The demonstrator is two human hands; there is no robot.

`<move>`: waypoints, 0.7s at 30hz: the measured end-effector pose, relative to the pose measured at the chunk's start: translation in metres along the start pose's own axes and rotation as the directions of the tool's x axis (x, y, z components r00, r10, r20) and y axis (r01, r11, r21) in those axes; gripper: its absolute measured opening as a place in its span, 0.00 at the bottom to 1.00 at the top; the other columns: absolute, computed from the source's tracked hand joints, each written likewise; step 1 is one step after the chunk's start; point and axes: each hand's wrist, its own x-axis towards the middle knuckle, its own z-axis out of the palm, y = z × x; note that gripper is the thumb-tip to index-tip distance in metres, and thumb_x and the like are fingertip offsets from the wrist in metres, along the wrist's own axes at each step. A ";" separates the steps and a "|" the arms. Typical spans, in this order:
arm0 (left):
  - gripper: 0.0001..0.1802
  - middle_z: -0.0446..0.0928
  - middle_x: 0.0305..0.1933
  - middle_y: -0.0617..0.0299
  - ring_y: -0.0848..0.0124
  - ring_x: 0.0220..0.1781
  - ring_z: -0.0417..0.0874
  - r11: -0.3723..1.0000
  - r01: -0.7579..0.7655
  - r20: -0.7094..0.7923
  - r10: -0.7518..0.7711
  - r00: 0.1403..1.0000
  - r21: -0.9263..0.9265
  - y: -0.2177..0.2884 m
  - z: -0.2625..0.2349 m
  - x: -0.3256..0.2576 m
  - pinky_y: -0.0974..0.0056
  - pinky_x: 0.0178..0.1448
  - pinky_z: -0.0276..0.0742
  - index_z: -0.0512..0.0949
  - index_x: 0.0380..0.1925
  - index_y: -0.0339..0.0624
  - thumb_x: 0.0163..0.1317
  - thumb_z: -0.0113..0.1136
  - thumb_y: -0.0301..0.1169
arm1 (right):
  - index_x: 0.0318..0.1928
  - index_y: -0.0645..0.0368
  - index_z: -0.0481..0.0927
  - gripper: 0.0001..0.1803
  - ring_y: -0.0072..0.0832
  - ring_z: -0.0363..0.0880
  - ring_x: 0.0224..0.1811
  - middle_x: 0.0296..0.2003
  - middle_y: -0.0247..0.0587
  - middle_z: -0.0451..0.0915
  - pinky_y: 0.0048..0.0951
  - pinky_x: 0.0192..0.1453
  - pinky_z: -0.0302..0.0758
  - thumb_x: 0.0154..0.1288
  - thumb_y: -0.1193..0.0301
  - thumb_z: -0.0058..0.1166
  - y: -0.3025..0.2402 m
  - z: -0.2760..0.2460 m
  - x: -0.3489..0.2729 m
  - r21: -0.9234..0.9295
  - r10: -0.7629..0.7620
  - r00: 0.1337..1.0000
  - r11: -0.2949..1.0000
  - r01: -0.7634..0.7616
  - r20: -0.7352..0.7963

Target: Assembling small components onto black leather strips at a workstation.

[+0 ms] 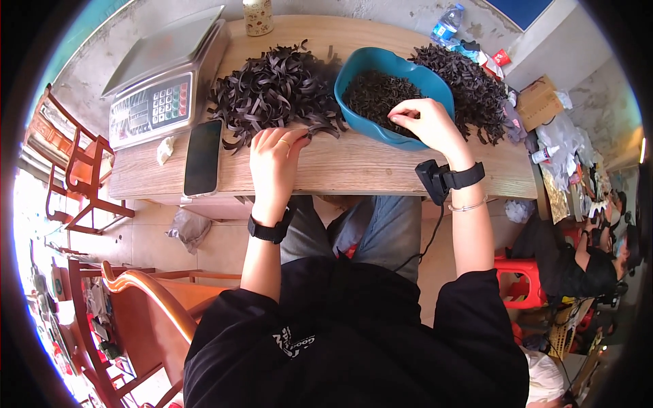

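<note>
My left hand (pixel 272 163) rests at the near edge of a loose heap of dark strips (pixel 279 81) on the wooden table. Its fingertips are pinched together on the end of a dark strip (pixel 321 126). Over the near rim of a teal plastic basin (pixel 381 130) hangs my right hand (pixel 428 126), thumb and fingers closed in a pinch. What it holds, if anything, is too small to make out. Small dark pieces (pixel 381 92) lie inside the basin. Both wrists wear black straps, the right one with a black device (pixel 432 178).
A scale (pixel 153 102) stands at the left, with a phone (pixel 203 160) and crumpled tissue (pixel 165 149) near it. Another dark heap (pixel 469 92) lies right of the basin. Behind are a patterned cup (pixel 258 17) and a bottle (pixel 447 24). Another person (pixel 592 262) sits at far right.
</note>
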 end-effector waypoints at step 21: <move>0.07 0.81 0.37 0.55 0.73 0.36 0.82 0.071 0.506 0.472 -0.266 0.840 -0.860 0.082 -0.043 -0.004 0.71 0.43 0.79 0.78 0.37 0.31 0.57 0.60 0.18 | 0.46 0.65 0.77 0.11 0.23 0.79 0.31 0.31 0.42 0.81 0.20 0.32 0.73 0.68 0.72 0.48 -0.074 0.029 -0.091 0.838 -0.060 0.998 0.544 0.035 -0.002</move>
